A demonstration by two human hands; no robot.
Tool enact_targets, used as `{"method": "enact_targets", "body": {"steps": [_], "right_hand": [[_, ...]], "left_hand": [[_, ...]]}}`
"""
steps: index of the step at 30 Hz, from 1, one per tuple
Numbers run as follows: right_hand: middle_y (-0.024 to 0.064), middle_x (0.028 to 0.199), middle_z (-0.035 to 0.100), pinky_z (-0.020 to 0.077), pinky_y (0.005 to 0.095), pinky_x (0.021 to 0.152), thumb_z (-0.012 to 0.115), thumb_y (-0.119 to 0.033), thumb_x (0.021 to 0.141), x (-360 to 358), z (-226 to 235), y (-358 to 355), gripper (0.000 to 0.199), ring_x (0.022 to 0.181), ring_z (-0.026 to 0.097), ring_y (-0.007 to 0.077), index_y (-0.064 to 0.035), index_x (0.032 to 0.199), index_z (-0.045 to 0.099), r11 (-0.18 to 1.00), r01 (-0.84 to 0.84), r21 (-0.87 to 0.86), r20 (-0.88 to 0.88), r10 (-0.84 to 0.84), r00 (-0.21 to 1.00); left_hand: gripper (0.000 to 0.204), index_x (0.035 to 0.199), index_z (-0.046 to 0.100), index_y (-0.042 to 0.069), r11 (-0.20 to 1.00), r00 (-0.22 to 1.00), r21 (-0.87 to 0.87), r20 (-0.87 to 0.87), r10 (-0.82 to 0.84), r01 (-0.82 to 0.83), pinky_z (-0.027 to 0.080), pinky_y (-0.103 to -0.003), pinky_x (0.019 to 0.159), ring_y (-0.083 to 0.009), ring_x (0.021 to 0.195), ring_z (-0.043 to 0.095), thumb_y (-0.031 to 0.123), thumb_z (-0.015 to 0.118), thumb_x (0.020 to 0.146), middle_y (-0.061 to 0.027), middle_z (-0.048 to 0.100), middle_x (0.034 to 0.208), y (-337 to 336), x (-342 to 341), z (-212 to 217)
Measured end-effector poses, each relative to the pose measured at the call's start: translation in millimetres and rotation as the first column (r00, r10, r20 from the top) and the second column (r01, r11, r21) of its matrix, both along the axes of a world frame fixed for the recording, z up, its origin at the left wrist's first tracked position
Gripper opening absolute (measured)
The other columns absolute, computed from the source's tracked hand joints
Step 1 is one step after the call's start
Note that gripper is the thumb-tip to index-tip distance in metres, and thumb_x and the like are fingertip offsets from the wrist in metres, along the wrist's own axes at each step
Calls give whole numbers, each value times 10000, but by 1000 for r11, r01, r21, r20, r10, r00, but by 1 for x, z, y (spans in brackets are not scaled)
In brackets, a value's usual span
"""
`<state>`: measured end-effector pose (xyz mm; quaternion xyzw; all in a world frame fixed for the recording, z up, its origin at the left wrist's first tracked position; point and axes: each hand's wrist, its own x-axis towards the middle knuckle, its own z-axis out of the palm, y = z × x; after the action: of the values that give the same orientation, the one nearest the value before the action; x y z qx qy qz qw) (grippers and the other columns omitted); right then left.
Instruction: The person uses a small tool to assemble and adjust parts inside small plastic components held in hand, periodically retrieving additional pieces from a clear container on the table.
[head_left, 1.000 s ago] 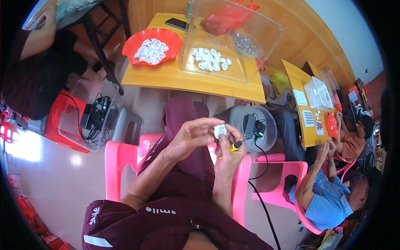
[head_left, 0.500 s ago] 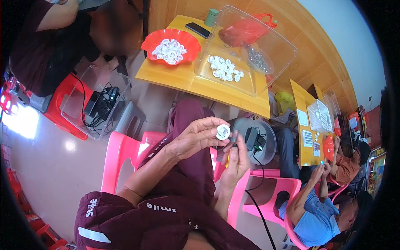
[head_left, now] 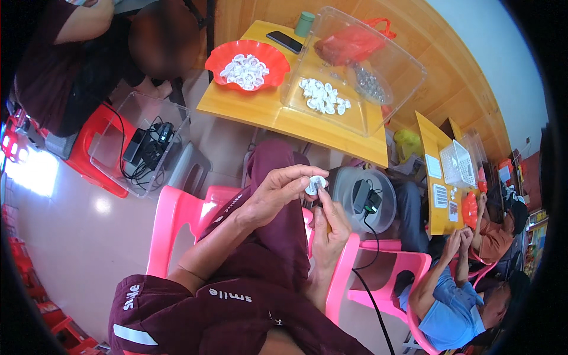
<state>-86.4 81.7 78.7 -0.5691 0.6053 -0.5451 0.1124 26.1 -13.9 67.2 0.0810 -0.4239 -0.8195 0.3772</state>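
White disc (head_left: 315,184), small and round, pinched between thumb and fingers of the left hand (head_left: 277,194) above the lap. Right hand (head_left: 329,228) lies just below it, fingers raised to its underside; whether they grip anything cannot be told.

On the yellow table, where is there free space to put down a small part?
The near edge of the yellow table is bare, in front of the red bowl and the clear bin. A narrow strip between the bowl and bin is free too. The far side is crowded by a phone and a green cup.
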Motion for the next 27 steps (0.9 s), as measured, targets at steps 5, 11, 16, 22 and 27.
{"method": "enact_targets", "body": {"steps": [5, 11, 16, 22, 27], "right_hand": [[59, 690, 525, 388, 246, 525, 548, 40, 810, 1, -5, -1, 320, 577, 481, 121, -34, 1115, 613, 1000, 3, 0, 52, -3, 999], [66, 710, 538, 411, 246, 556, 570, 60, 787, 3, -5, -2, 332, 611, 505, 133, -33, 1102, 621, 999, 39, -8, 51, -39, 998], [87, 738, 556, 437, 265, 584, 599, 81, 753, 4, -4, -3, 363, 643, 536, 168, -37, 1096, 626, 996, 87, -28, -44, -88, 995], [84, 735, 555, 438, 270, 580, 621, 76, 737, 4, -5, -4, 380, 639, 534, 170, -46, 1096, 630, 992, 108, -69, -85, -114, 990], [72, 725, 547, 430, 260, 556, 640, 71, 728, 5, -9, -6, 380, 619, 523, 153, -54, 1087, 640, 986, 117, -122, -117, -131, 984]], "left_hand": [[280, 1165, 557, 27, 999, 999, -17, 36, 34, -33, 449, -228, 780, -65, 847, 526, 166, 457, 943, -14, 578, 979, 1, 0, -1], [280, 1159, 569, 21, 995, 996, -78, 64, 69, -64, 442, -226, 767, -63, 842, 520, 162, 479, 934, -9, 574, 971, 1, -1, -1], [300, 1165, 563, 6, 966, 980, -219, 117, 163, -135, 407, -233, 803, -77, 852, 505, 178, 474, 936, -14, 533, 929, 0, -1, -1], [295, 1159, 572, 13, 961, 975, -233, 127, 182, -149, 401, -237, 813, -82, 864, 502, 178, 477, 933, -13, 530, 923, 1, -2, -1], [272, 1146, 585, 24, 957, 973, -236, 116, 199, -168, 426, -223, 755, -72, 830, 501, 152, 478, 931, -11, 525, 918, 1, -2, 1]]}}
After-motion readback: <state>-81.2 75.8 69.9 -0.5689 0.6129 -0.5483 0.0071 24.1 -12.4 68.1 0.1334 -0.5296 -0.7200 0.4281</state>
